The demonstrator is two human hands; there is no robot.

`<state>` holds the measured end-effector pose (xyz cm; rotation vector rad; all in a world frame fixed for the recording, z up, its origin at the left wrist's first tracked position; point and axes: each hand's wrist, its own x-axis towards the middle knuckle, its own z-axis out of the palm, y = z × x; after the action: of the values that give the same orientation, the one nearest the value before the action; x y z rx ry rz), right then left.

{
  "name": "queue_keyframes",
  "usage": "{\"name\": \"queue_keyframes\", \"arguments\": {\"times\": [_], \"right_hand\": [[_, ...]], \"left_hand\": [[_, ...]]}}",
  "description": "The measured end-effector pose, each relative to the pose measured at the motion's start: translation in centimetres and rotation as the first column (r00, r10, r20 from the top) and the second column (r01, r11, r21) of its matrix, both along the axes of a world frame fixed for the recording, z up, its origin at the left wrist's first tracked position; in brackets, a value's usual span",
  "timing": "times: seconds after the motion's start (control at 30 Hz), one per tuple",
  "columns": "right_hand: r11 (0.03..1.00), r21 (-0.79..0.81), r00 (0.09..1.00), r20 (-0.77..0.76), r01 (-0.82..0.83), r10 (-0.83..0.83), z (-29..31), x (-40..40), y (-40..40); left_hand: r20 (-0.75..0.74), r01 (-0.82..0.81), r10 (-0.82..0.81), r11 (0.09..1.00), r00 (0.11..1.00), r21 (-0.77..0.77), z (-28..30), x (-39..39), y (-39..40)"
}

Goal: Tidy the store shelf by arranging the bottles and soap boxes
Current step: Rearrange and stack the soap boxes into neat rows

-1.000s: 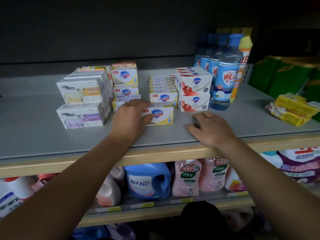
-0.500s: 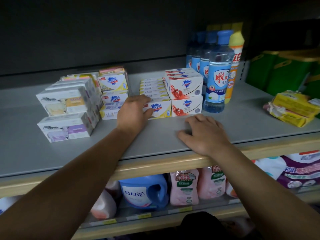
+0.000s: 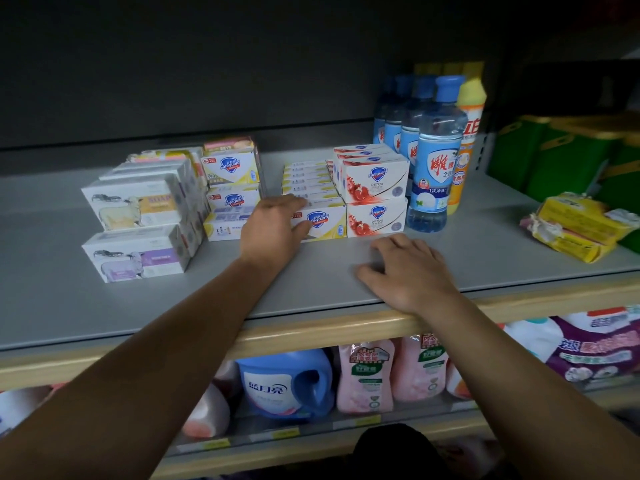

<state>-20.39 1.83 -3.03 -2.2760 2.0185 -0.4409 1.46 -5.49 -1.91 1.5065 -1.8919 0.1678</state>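
On the grey shelf [image 3: 104, 306], my left hand [image 3: 273, 230] holds the front yellow-and-white Safeguard soap box [image 3: 325, 223], fingers over its top and thumb across its front. The box sits at the front of a row of like boxes [image 3: 308, 181], beside two stacked red pomegranate soap boxes [image 3: 374, 188]. My right hand [image 3: 408, 271] rests on the shelf near the front edge, holding nothing. A row of blue bottles [image 3: 433, 161] stands right of the red boxes, with a yellow bottle [image 3: 467, 133] behind.
White sheep-print soap boxes [image 3: 135, 206] and more Safeguard boxes [image 3: 232, 181] are stacked at the left. Yellow wrapped packs [image 3: 575, 226] and green packages [image 3: 554, 154] lie at the right. The lower shelf holds a blue detergent jug [image 3: 287, 386] and pink refill pouches [image 3: 367, 375].
My left hand has pushed the yellow soap box back until it stands level with the red boxes. My right hand stays on the shelf.
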Motion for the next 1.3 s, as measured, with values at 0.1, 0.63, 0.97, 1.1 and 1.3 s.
{"name": "queue_keyframes", "arguments": {"times": [0.1,0.63,0.97,1.1,1.3], "right_hand": [[1.0,0.001,1.0,0.004,0.002,-0.002,0.1,0.1,0.1],[0.934,-0.229,0.929,0.188,-0.275,0.319,1.9,10.3,-0.6],[0.931,-0.166,0.945,-0.019,-0.326,0.328,2.5,19.7,-6.3],[0.961,-0.048,0.959,-0.093,-0.273,0.268,2.4,21.3,-8.9],[0.934,-0.221,0.96,-0.05,-0.281,0.277,1.0,20.6,-6.9]], "left_hand": [[0.007,-0.001,0.001,0.999,1.0,0.048,0.4,0.1,0.4],[-0.134,-0.155,0.14,0.982,0.981,-0.11,1.7,14.1,11.4],[0.02,-0.217,0.22,0.971,0.975,-0.097,-0.9,19.6,9.9],[0.003,-0.185,0.186,0.978,0.983,-0.095,-1.1,20.0,9.9],[-0.053,-0.172,0.166,0.977,0.985,-0.127,-1.4,19.8,9.5]]}}
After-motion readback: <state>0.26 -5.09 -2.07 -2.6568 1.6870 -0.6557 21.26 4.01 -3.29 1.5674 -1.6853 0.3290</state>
